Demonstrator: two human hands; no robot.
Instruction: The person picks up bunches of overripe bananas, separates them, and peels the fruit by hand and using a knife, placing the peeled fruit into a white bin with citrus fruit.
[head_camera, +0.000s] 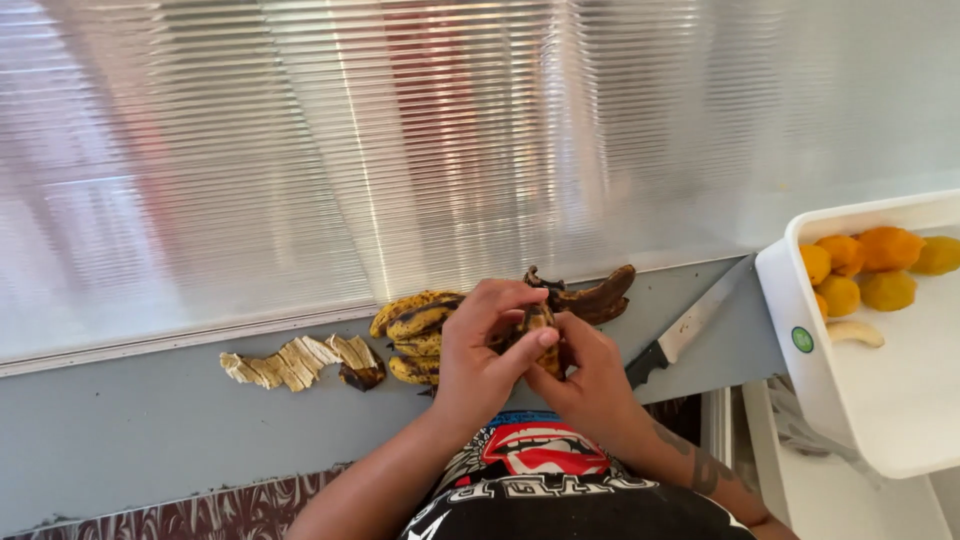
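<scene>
Grey worktop (120, 440); white tray (880, 400) of peeled fruit at right; ripe banana bunch (415, 335); left hand (480, 350) and right hand (590, 380), fingers closed around one spotted banana (541, 330) above the worktop's middle; knife (690, 320); peel strip (300, 362).

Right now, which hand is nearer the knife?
Right. The right hand sits just beside the knife handle; the left hand is farther off, past the banana both hold.
</scene>
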